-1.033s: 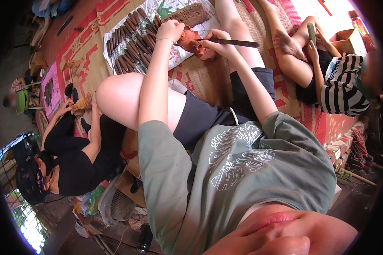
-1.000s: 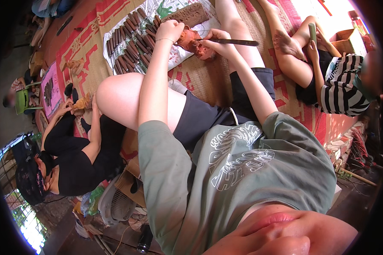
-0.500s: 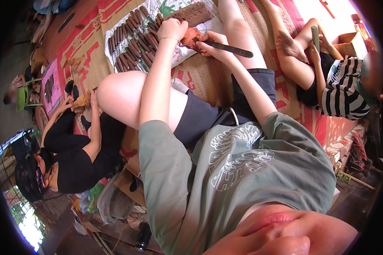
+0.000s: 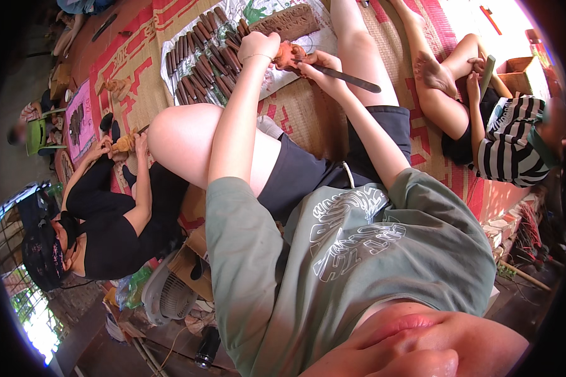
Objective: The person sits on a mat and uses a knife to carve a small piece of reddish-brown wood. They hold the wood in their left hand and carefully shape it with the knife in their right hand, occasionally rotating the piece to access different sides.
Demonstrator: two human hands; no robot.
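Note:
My left hand [image 4: 260,48] is closed round a reddish-brown carved wooden figure [image 4: 288,54], holding it above the edge of a white cloth [image 4: 277,80]. In my right hand [image 4: 324,68] is a long, dark, flat file [image 4: 357,81]. Its free, rounded end points right over my leg, while the other end is at the carving, partly hidden by my fingers. On the cloth, left of my hands, lie several rows of wooden-handled carving tools [image 4: 201,72]. Just beyond the carving rests a brown carved wooden block [image 4: 286,22].
A red-and-tan woven mat [image 4: 308,113] lies under me. At left a person in black holds a light wooden carving [image 4: 123,144]; at right another in a striped shirt holds a flat greenish bar [image 4: 487,78]. A fan [image 4: 170,295] and cardboard box [image 4: 192,267] stand at lower left.
The whole view has shifted slightly. My hands keep their holds on the carving and the file, and the file has moved a little against the carving.

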